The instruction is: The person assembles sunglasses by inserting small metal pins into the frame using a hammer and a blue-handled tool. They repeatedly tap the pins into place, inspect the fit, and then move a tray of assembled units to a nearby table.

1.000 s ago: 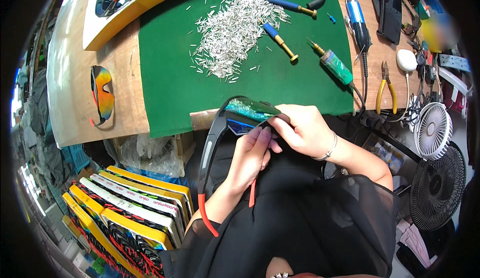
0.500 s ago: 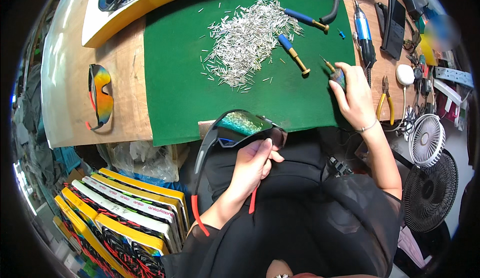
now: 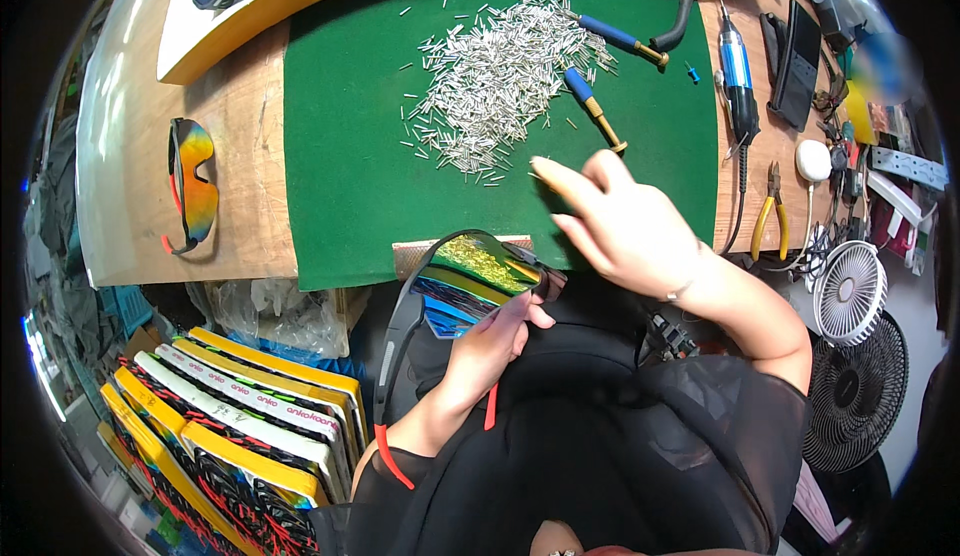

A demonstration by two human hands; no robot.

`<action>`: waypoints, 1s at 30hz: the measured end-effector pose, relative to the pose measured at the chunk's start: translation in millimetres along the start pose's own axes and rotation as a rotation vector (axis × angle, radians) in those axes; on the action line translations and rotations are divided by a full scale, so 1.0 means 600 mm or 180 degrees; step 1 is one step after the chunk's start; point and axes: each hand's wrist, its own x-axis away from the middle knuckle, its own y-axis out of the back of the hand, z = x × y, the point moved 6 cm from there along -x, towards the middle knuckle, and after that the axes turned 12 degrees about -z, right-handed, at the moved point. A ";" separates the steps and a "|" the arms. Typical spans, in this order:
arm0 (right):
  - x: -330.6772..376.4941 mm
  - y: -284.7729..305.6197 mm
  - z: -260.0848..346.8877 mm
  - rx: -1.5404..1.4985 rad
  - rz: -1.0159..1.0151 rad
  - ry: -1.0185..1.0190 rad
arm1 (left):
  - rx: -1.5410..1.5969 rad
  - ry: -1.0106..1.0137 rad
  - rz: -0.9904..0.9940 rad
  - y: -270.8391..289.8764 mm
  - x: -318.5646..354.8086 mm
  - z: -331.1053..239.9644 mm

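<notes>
My left hand [image 3: 490,351] pinches wraparound sunglasses [image 3: 400,331] near one hinge, in front of the table edge. Their lens is mirrored, and the dark temples end in red tips. Over the green mat [image 3: 380,196] reaches my right hand [image 3: 630,226], its index finger stretched toward a few loose pins and its other fingers curled. Whatever lies under those fingers is hidden; the small short-handled screwdriver seen earlier does not show. Beyond the fingertip spreads a heap of small silver metal pins [image 3: 490,86]. Two blue-handled tools with brass ends [image 3: 595,111] lie beside the heap.
Another pair of sunglasses [image 3: 190,186] lies on the wood at left. On the right are yellow-handled cutters [image 3: 770,216], a blue electric screwdriver [image 3: 735,66], a phone [image 3: 795,66] and a white fan [image 3: 850,291]. Foam trays [image 3: 270,406] of sunglasses stand low at left.
My right hand has moved left across the mat from the right edge, toward the loose pins. The screwdriver it held is out of sight. The sunglasses in my left hand have tilted slightly.
</notes>
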 end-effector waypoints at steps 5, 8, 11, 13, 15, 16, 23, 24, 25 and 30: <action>-0.005 -0.017 0.007 0.0561 0.0055 0.0020 | -0.0040 0.0179 0.0046 -0.009 0.010 -0.001; 0.013 0.007 -0.002 0.0290 0.0038 -0.0174 | -0.0068 0.0172 0.0062 -0.005 0.006 -0.001; 0.019 0.026 -0.019 -0.0025 -0.0193 -0.0473 | -0.0342 0.0007 -0.0007 -0.014 -0.001 0.001; 0.020 0.030 -0.032 -0.0132 -0.0121 -0.0469 | -0.0477 -0.0231 0.0064 -0.017 0.000 -0.003; 0.020 0.029 -0.033 -0.0155 -0.0158 -0.0425 | -0.0374 -0.0193 0.0075 -0.018 0.004 -0.008; 0.018 0.023 -0.031 -0.0142 -0.0237 -0.0408 | -0.0197 -0.0028 0.0065 -0.020 0.004 -0.008; 0.023 0.009 -0.018 0.0411 -0.0543 -0.0194 | -0.0038 0.0269 0.0278 -0.020 0.011 0.012; 0.022 0.007 -0.017 0.0453 -0.0547 -0.0224 | 0.0224 0.0359 0.0292 -0.024 0.010 0.008; 0.021 0.003 -0.014 0.0497 -0.0553 -0.0255 | 0.0489 0.0462 0.0293 -0.027 0.009 0.006; 0.020 0.002 -0.017 0.0522 -0.0589 -0.0514 | 0.0018 0.0523 0.0216 -0.021 -0.002 0.015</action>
